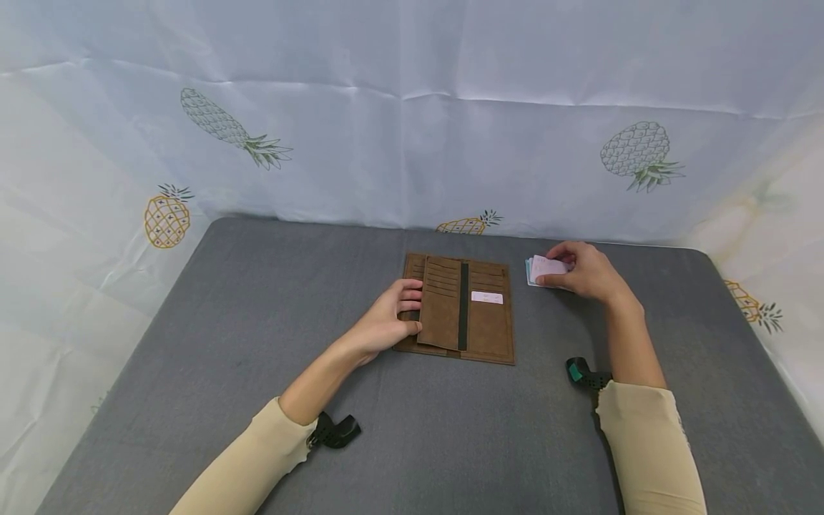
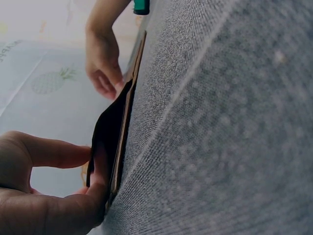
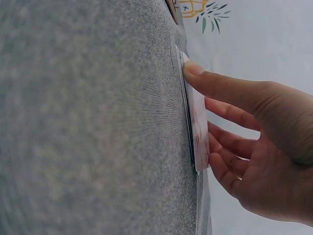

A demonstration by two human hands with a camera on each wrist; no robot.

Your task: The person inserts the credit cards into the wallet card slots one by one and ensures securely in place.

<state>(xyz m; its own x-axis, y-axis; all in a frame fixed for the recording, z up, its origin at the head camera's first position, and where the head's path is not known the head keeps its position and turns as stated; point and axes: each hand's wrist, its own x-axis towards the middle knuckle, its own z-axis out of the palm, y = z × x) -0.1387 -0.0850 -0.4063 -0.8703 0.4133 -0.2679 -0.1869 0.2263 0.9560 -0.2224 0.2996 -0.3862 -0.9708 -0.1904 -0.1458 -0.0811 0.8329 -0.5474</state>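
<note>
A brown wallet lies unfolded on the grey table, with card slots on both sides of a dark strip. My left hand pinches the raised inner flap of the wallet at its left edge; in the left wrist view the thumb is outside the flap and fingers reach behind it. One pinkish card sits in a right-hand slot. To the right of the wallet, my right hand grips a pale pink card on top of a small stack, thumb at one edge and fingertips at the other. A bluish card shows beneath.
The grey table extends around the wallet. Behind it hangs a white cloth printed with pineapples. Black wrist devices are worn at both sleeve cuffs, low over the table.
</note>
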